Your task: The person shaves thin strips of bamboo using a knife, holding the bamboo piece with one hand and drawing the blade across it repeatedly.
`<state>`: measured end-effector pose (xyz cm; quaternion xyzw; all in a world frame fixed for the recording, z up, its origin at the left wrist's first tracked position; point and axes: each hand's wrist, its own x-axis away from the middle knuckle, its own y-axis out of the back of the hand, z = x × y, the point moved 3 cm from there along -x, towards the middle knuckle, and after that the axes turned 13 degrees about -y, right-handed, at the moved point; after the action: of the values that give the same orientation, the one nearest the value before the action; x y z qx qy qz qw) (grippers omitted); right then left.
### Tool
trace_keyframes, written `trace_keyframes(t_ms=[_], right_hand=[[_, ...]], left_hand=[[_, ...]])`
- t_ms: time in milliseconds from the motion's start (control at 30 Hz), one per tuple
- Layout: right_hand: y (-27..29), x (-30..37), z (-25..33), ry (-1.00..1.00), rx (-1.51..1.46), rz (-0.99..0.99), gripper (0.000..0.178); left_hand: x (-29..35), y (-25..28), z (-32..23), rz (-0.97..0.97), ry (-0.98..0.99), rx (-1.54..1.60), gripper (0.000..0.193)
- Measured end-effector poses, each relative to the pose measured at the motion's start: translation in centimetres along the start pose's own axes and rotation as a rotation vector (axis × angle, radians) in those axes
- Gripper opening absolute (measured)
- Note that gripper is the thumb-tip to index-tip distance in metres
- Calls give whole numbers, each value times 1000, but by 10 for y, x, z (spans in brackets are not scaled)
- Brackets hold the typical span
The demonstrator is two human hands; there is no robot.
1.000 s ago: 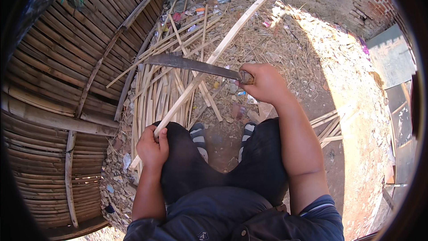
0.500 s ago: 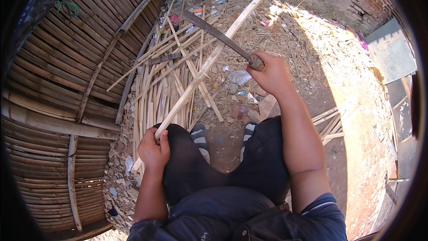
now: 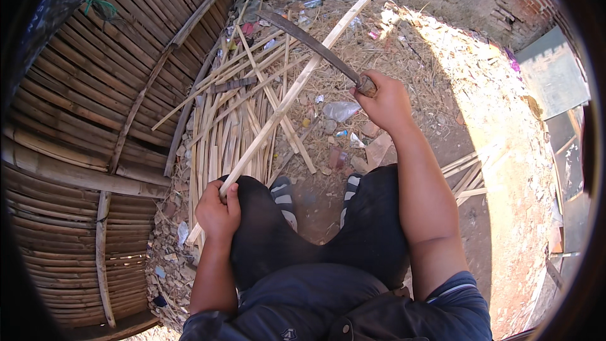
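The left hand [image 3: 216,211] is clamping a bamboo strip [image 3: 287,101] slanting toward one o'clock; the right hand [image 3: 386,106] is clenching a machete [image 3: 309,41] pointing toward ten o'clock

The dirt ground [image 3: 442,142] carries a pile of pale strips [image 3: 228,142] near its left edge, a smaller bunch [image 3: 471,192] toward its right edge, and clear plastic [image 3: 341,111] between.
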<state>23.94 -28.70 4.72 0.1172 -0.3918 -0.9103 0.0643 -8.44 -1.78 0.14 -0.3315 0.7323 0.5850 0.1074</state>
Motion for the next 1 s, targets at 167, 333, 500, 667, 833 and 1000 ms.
trace_keyframes(t_ms=[167,333,500,667,833,1000], right_hand=[[-8,12,12,244,6,177,34],[-24,39,39,498,249,392,27],[-13,18,23,213,127,247,30],[-4,-5,-11,11,-54,32,44],[-15,17,17,281,72,285,36],[-27,36,34,490,236,454,35]], left_hand=[[-1,-1,-1,6,0,21,33],[0,1,0,6,-2,1,33],[-1,3,-1,3,-21,-27,34],[-3,0,-4,18,-11,-1,34],[-4,1,-5,14,-23,-27,35],[0,2,-1,14,-26,-29,35]])
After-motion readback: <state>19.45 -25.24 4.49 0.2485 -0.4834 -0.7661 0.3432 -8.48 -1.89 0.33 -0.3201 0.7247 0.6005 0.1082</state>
